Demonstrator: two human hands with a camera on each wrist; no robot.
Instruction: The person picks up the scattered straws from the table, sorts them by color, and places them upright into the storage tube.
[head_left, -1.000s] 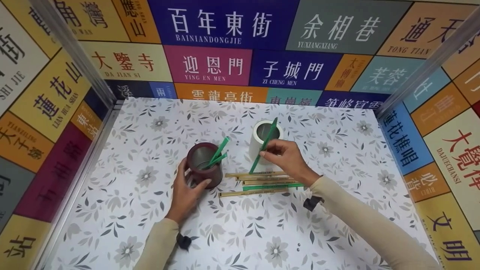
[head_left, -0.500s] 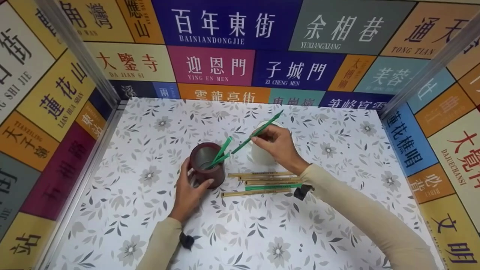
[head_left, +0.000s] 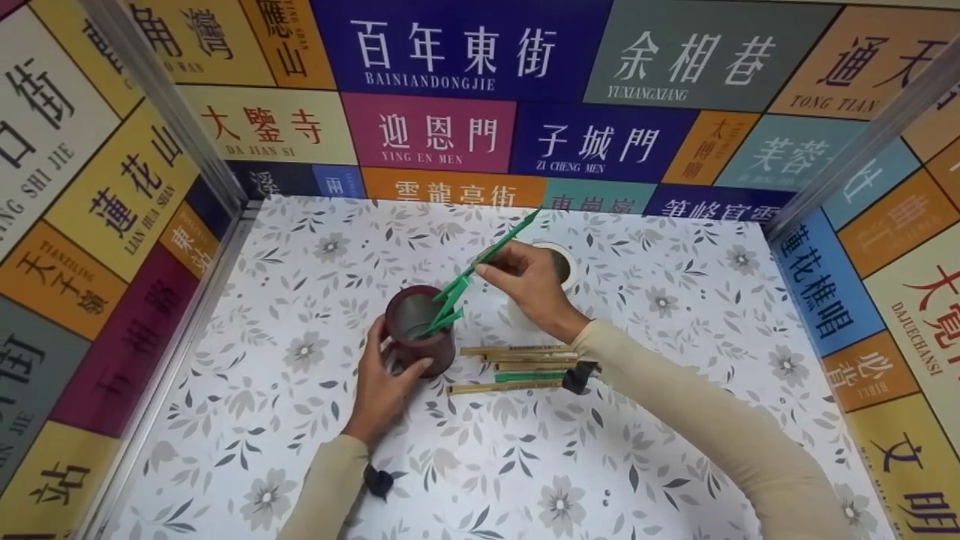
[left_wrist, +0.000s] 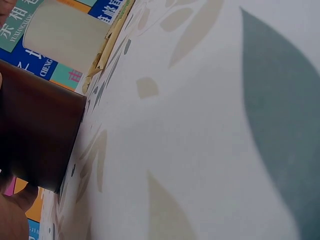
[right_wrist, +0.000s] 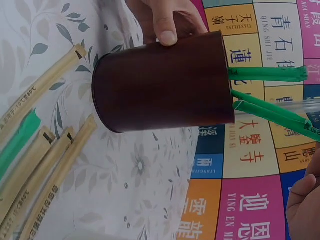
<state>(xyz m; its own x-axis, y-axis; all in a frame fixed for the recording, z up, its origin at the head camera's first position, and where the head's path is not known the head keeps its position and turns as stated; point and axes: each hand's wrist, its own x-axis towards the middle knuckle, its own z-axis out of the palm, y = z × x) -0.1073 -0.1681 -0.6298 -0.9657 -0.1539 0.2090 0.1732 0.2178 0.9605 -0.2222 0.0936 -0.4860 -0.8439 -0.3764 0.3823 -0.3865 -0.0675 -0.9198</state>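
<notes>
My left hand [head_left: 390,390] holds a dark maroon cup [head_left: 431,352] upright on the table, its thumb on the near side. Two green-wrapped straws [head_left: 444,324] lean out over the cup's right rim. My right hand [head_left: 529,285] pinches another green-wrapped straw [head_left: 514,235], slanted, its lower end at the cup's mouth. In the right wrist view, green straw wrappers [right_wrist: 272,75] stick out of the cup [right_wrist: 162,82], and part of the right hand [right_wrist: 305,207] shows at the edge. The left wrist view shows the cup's side [left_wrist: 40,130] with fingers around it.
A white cup [head_left: 573,268] stands behind the right hand, partly hidden by it. Several brown paper-wrapped straws [head_left: 517,350] and a green-wrapped one [head_left: 529,377] lie on the floral tablecloth [head_left: 465,465], right of the maroon cup. Printed panels [head_left: 427,139] wall in the table.
My right hand has carried the green-wrapped straw leftward from in front of the white cup to the maroon cup's mouth. My left hand keeps its hold on the maroon cup.
</notes>
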